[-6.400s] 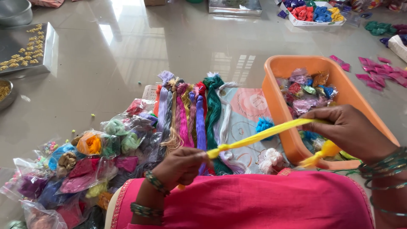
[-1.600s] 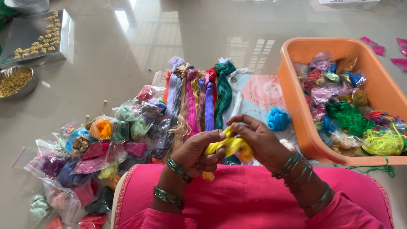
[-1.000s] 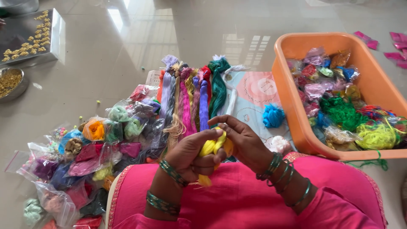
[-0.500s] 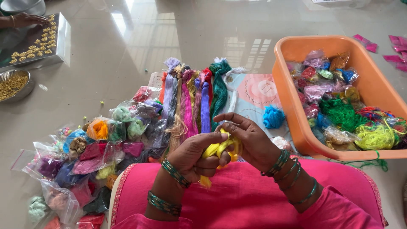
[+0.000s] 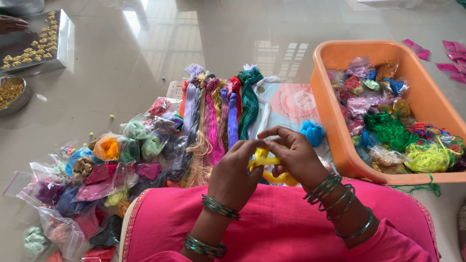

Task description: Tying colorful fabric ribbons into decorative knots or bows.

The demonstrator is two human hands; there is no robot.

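My left hand and my right hand are together over my pink lap, both closed on a bundle of yellow thread that loops between the fingers and hangs below them. Just beyond the hands lies a row of coloured thread skeins, purple, pink, red, blue and green, laid side by side on the floor. A small blue tuft of thread lies beside my right hand.
An orange plastic tub with bagged threads stands at the right. A heap of small plastic bags of thread lies at the left. Far left are a steel tray of gold beads, a bowl and another person's hand.
The long yellow thread that was stretched between my hands has been gathered into a compact bundle. My hands have come together over my lap and keep working it.
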